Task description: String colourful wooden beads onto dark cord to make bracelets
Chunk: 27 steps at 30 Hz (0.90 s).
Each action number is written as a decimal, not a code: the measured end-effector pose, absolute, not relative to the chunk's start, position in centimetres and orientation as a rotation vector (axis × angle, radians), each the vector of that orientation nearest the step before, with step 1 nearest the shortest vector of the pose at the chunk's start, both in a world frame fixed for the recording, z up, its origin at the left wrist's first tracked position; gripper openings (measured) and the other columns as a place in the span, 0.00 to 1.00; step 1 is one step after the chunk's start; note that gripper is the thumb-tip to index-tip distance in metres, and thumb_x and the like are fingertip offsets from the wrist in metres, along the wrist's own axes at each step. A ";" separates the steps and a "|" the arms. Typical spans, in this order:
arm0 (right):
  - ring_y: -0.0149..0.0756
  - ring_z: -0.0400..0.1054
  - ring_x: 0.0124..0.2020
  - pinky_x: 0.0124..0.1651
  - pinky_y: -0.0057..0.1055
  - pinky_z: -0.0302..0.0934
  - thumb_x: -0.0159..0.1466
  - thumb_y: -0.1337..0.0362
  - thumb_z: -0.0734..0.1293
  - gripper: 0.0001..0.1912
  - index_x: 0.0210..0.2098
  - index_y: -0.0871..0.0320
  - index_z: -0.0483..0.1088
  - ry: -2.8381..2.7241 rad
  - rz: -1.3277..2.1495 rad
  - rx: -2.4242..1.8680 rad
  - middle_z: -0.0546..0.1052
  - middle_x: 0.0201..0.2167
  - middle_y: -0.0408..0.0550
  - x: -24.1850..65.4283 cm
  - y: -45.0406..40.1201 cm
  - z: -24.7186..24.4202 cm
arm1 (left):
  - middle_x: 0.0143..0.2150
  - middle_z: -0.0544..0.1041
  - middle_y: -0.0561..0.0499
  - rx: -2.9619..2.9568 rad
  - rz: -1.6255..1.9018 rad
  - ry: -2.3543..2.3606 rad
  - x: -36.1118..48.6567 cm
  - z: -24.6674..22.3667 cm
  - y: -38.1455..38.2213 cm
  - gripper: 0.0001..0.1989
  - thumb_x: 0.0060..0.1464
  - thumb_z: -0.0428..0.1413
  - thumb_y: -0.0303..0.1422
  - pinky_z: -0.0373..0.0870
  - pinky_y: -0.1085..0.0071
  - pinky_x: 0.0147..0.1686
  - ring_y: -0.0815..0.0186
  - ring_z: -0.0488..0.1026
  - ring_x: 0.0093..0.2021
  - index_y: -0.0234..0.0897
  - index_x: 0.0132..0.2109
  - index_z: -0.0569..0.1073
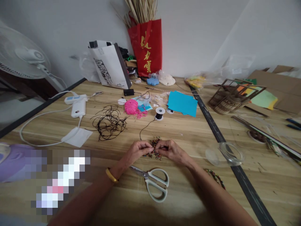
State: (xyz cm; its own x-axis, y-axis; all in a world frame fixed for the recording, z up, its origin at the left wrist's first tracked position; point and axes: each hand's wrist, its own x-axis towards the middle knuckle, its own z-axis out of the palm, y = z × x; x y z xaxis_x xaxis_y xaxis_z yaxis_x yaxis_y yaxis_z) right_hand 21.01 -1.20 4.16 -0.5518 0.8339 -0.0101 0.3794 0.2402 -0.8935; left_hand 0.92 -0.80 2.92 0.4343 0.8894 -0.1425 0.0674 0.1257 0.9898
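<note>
My left hand (140, 149) is closed in a pinch, with a black cord (146, 126) running to it from a spool (159, 113). Opposite it, my right hand (172, 151) is pinched too, its fingertips meeting those of the left. Something thin and dark shows between the right fingers, too small to make out. Under both hands lies a pile of small multicoloured beads (158, 156), partly hidden by the fingers. Scissors (150, 179) with pale handles lie just below, blades pointing left.
A tangle of black cord (110, 124), pink yarn (131, 107) and blue sheets (182, 103) lie beyond my hands. A beaded strand (215, 177) is partly behind my right forearm. Further right are a clear round lid (212, 156), coiled tubing (231, 153) and a woven basket (227, 102).
</note>
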 end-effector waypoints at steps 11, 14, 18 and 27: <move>0.29 0.65 0.28 0.32 0.24 0.53 0.65 0.69 0.63 0.07 0.32 0.59 0.72 -2.420 0.735 -1.162 0.74 0.28 0.45 20.3 -2.0 4.8 | 0.22 0.73 0.52 1.215 0.763 0.935 1.5 2.4 -1.0 0.11 0.42 0.64 0.36 0.64 0.74 0.27 0.70 0.68 0.24 0.33 0.26 0.74; 0.31 0.69 0.33 0.35 0.25 0.56 0.65 0.69 0.63 0.06 0.36 0.57 0.73 -2.471 0.708 -1.199 0.75 0.33 0.46 20.7 -1.8 4.8 | 0.22 0.73 0.53 1.199 0.746 0.953 1.5 2.4 -1.0 0.11 0.42 0.64 0.36 0.64 0.75 0.25 0.71 0.68 0.23 0.32 0.27 0.74; 0.37 0.71 0.40 0.40 0.28 0.59 0.61 0.67 0.67 0.10 0.44 0.57 0.71 -2.404 0.704 -1.274 0.75 0.40 0.50 21.1 -1.7 5.3 | 0.21 0.73 0.52 1.213 0.750 0.959 1.5 2.1 -1.0 0.11 0.41 0.64 0.36 0.64 0.75 0.25 0.71 0.68 0.23 0.32 0.25 0.73; 0.28 0.63 0.23 0.27 0.22 0.53 0.60 0.74 0.64 0.05 0.32 0.59 0.70 -2.231 0.877 -1.234 0.72 0.23 0.41 19.8 -2.1 4.7 | 0.21 0.72 0.52 1.230 0.774 0.959 1.5 2.0 -0.9 0.11 0.40 0.64 0.37 0.63 0.76 0.23 0.71 0.68 0.22 0.32 0.25 0.74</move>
State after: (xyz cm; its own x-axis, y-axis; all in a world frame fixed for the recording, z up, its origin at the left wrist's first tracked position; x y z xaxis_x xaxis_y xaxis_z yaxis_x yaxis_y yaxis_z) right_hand 19.78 -2.14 4.73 -0.5039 0.8607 0.0733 0.5802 0.4001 -0.7095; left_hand 1.55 -0.94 2.02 0.4141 0.8931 -0.1757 0.0168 0.1855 0.9825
